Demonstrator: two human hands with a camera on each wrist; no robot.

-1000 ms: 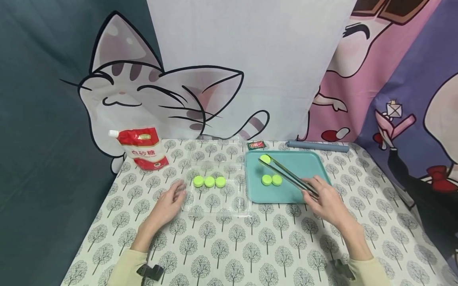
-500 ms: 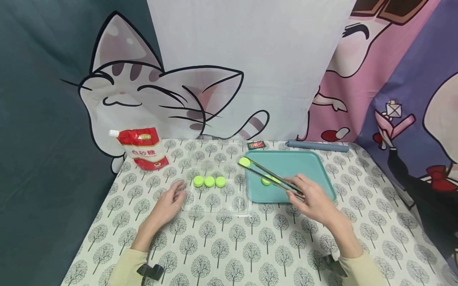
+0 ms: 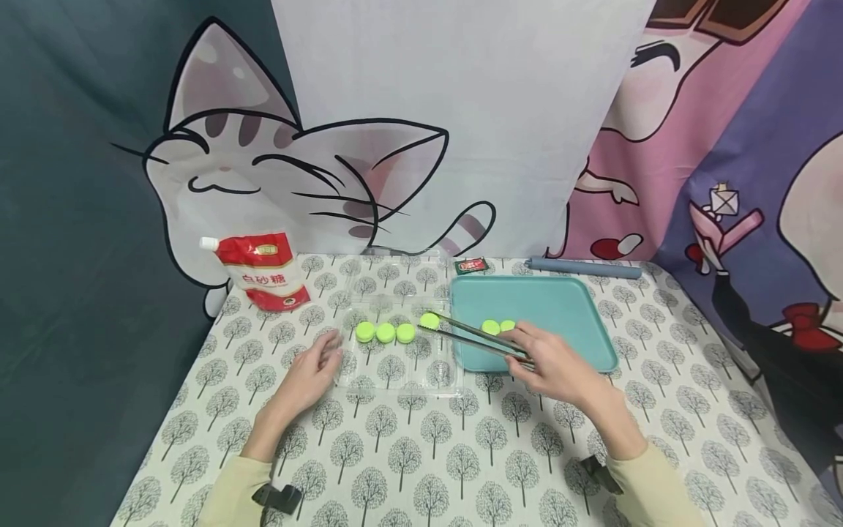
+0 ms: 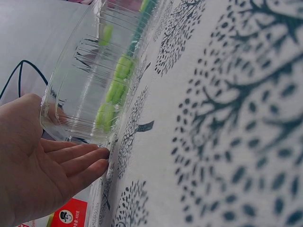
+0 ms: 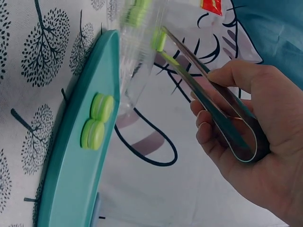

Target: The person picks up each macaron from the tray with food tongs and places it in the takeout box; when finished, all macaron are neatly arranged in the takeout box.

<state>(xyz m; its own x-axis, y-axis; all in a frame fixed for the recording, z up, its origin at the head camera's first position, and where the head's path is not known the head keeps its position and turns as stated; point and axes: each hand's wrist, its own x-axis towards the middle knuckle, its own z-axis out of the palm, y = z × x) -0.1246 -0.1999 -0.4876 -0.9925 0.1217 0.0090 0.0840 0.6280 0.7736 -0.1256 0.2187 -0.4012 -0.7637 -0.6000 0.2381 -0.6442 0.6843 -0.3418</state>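
Leftward and closer to me on the head feed, the right hand (image 3: pixel 553 364) has swung the tongs (image 3: pixel 470 342) off the tray's (image 3: pixel 546 307) edge, bringing the held cookie (image 3: pixel 429 320) over the clear box (image 3: pixel 395 375). I judge the step to be filling the box from the tray, one cookie at a time. Next, I'd say, calls for setting this one level at the right end of the row, then letting the tongs part gently.

Under everything I have the tree-print tablecloth (image 3: pixel 435 439). On it sits the box, lid (image 3: pixel 398 278) folded back, with three cookies (image 3: pixel 385 333) lined up side by side. To its right, the tray bears two more cookies (image 3: pixel 490 327), set together.

My left hand (image 3: pixel 312 372) rests beside the box's left end, fingers loosely extended, holding nothing; I can't tell whether it touches the wall. My right thumb and fingers pinch the tongs, whose tips close round the held cookie, just apart from the row. Whether it touches the box floor, I can't tell.
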